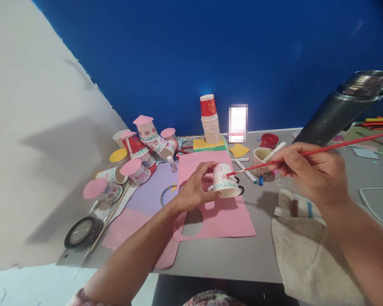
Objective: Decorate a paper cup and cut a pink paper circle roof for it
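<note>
My left hand (198, 187) is closed round a white paper cup (225, 176), held upside down and a little tilted above pink paper. The cup bears a pink window, small red marks and a wavy green line near its rim. Between the fingers of my right hand (312, 170) is a long red paintbrush (332, 146). Its red-coloured tip touches or nearly touches the cup's side. A white marker (276, 149) also shows by my right fingers, above a patterned paper cup (261, 158); whether I hold it, I cannot tell. Pink paper (223, 223) with a round hole lies below.
Decorated cups with pink paper tops (143, 131) crowd the left side. A cup stack (210, 127) stands at the back. Black tape (83, 231) lies front left. At right are a dark flask (335, 108), a beige cloth (300, 242) and a red paint pot (270, 140).
</note>
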Available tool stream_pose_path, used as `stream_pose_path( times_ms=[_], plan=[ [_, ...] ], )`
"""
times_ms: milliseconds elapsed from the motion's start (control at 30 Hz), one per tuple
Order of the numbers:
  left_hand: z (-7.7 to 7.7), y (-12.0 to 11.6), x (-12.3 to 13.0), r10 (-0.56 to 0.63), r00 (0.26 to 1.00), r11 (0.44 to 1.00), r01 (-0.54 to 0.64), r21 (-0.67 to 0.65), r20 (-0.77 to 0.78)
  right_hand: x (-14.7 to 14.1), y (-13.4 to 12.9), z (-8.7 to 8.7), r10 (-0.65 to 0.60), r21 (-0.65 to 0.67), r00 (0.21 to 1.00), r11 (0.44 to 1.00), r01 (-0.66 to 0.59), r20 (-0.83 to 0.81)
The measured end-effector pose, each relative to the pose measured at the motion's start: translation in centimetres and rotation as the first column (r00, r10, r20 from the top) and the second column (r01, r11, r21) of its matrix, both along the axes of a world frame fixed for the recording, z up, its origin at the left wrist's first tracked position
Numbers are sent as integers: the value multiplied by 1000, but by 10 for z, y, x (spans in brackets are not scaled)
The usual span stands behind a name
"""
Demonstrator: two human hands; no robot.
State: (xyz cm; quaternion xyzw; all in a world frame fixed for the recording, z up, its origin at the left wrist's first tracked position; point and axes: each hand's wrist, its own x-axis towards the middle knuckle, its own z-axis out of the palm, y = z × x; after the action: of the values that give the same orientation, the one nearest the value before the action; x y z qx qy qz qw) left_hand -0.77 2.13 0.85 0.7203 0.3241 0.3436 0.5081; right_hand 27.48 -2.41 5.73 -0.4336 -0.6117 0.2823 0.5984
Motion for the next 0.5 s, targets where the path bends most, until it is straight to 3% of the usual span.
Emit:
stream_pose_path(
  times_ms=[500],
  plan=[
    [0, 0, 0, -13, 1000, 1000, 13, 16, 14, -1, 0, -1, 0, -19, 1000, 1000, 0, 16]
  ],
)
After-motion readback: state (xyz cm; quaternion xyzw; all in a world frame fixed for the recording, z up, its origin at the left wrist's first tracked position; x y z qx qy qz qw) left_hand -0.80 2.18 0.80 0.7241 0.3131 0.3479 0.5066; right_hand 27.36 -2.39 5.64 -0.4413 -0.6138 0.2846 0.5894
